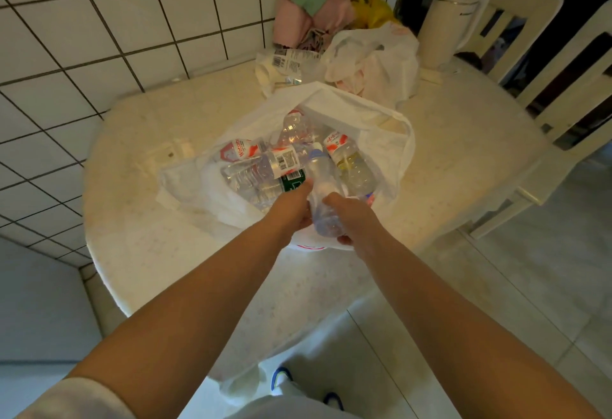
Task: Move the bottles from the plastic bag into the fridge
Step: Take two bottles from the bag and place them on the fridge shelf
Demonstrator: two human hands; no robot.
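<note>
A white plastic bag point(381, 130) lies open on the round cream table point(139, 140), with several clear bottles inside. A red-labelled bottle point(241, 150) lies at the bag's left, another bottle point(351, 160) at its right. Both hands reach into the bag's near side. Between them is a clear bottle with a blue cap point(323, 187), pointing away from me. My left hand point(293, 208) wraps its left side and my right hand point(351, 216) grips its right side and base. No fridge is in view.
A second white bag point(374, 64), a labelled bottle point(291, 61) and pink and yellow bags point(314, 14) sit at the table's far side. A white kettle point(450, 21) stands at the back right. White chairs point(563, 64) stand to the right, a tiled wall point(99, 21) to the left.
</note>
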